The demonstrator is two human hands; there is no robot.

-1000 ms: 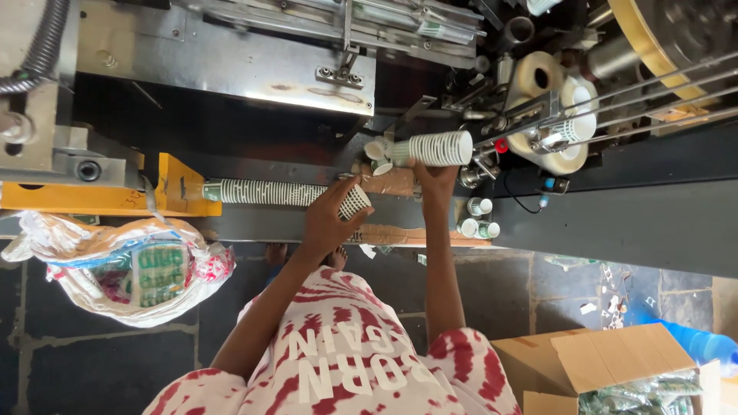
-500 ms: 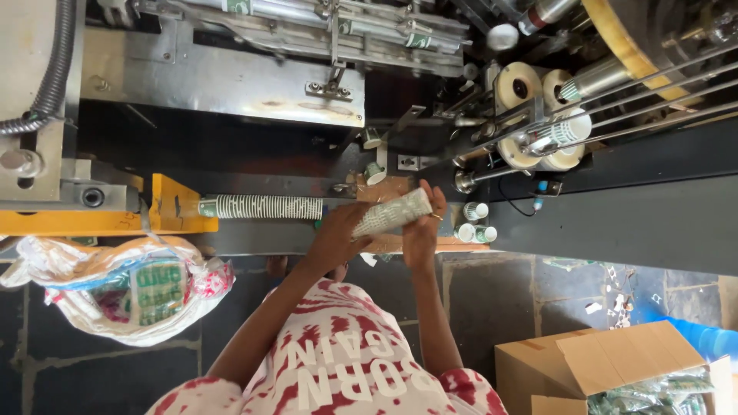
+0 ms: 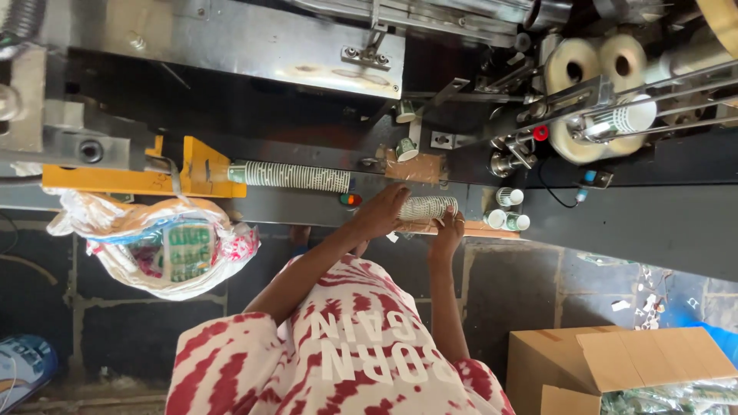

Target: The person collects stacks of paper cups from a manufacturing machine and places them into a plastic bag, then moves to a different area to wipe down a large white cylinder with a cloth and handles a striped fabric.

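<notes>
Spanning the whole upper frame: grey metal machine [image 3: 231,46] with film rolls [image 3: 573,69] at its right. Yellow bracket [image 3: 154,173] on the left; long row of nested paper cups [image 3: 292,177] lying sideways beside it. Filled plastic bag [image 3: 165,246] hangs below. Cardboard box [image 3: 615,369] at lower right. Short cup stack [image 3: 427,207] lies sideways at the machine's front ledge, held between both hands: left hand [image 3: 380,215] fingers curled over its left end, right hand [image 3: 448,230] fingers closed under its right end.
</notes>
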